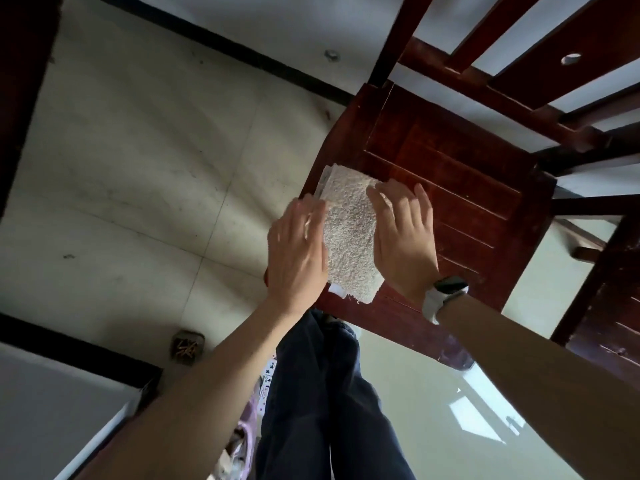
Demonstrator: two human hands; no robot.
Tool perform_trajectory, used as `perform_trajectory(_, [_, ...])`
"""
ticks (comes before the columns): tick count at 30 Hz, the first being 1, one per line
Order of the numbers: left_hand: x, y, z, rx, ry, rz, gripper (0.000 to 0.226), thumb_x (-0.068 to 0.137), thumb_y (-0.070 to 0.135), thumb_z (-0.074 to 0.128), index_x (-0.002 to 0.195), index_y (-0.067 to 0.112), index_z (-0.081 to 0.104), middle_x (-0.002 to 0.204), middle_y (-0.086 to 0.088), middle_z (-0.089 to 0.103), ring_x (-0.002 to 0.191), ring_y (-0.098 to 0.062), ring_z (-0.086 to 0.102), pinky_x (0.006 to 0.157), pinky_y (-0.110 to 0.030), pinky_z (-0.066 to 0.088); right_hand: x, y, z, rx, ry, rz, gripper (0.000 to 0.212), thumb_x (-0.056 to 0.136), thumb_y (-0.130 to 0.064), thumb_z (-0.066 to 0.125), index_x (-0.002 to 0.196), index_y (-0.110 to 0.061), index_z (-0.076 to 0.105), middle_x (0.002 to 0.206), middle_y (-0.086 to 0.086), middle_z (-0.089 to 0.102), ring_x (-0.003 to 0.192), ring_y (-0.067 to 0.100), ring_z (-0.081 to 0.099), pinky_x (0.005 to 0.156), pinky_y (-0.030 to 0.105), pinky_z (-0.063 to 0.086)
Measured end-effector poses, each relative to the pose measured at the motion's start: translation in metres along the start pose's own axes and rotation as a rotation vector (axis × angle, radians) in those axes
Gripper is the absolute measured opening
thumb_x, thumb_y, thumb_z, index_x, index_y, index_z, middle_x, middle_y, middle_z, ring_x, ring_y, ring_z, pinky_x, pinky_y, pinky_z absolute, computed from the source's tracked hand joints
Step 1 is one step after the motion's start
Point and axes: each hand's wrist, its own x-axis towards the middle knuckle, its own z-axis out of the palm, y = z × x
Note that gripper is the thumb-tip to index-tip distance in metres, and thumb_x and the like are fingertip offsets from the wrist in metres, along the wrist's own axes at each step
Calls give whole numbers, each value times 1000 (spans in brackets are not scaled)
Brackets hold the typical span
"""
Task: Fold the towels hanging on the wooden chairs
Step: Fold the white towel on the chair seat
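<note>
A small cream towel [349, 230], folded into a narrow rectangle, lies on the left front part of a dark red wooden chair seat [460, 188]. My left hand [298, 258] lies flat against the towel's left edge with fingers stretched out. My right hand [403, 237], with a white watch on its wrist, rests flat on the towel's right edge, fingers straight. Neither hand grips the cloth. The towel's side edges are hidden under my palms.
The chair's slatted back [540, 60] rises at the upper right. A second wooden chair [609, 306] stands at the right edge. Pale floor tiles [138, 168] spread to the left. My dark trouser legs [322, 403] are below. A small floor drain [187, 346] lies lower left.
</note>
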Motion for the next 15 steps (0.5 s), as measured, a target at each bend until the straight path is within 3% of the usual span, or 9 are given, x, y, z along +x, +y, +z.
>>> perform_trajectory(2, [3,2,11,42,-99,178,50,91,16,44,138,4,35,147,-18,33,138,-32,28,108,-48,32,-14,0,12,-127,-78,-27,47,81,-2,47,128,4,46,131,24,51,126,41,43,106,59,28])
perform_trajectory(5, [9,-5,29,72,-232,152,55,96,30,31,144,4,18,153,-15,15,142,-29,13,112,-51,24,-18,1,31,-178,-159,27,47,91,-21,40,132,1,44,138,26,42,130,41,37,106,57,32])
perform_trajectory(10, [10,-19,44,164,-209,145,59,95,37,34,143,4,21,151,-18,21,140,-33,21,111,-50,27,-20,10,56,-166,-183,33,52,92,-33,33,140,-14,35,145,22,34,135,39,29,113,53,22])
perform_trajectory(15, [13,-12,35,118,-215,125,58,94,32,39,141,3,27,150,-19,22,139,-35,23,111,-49,25,-18,8,48,-23,-199,51,52,92,-30,36,140,-12,35,146,22,32,137,39,27,113,54,18])
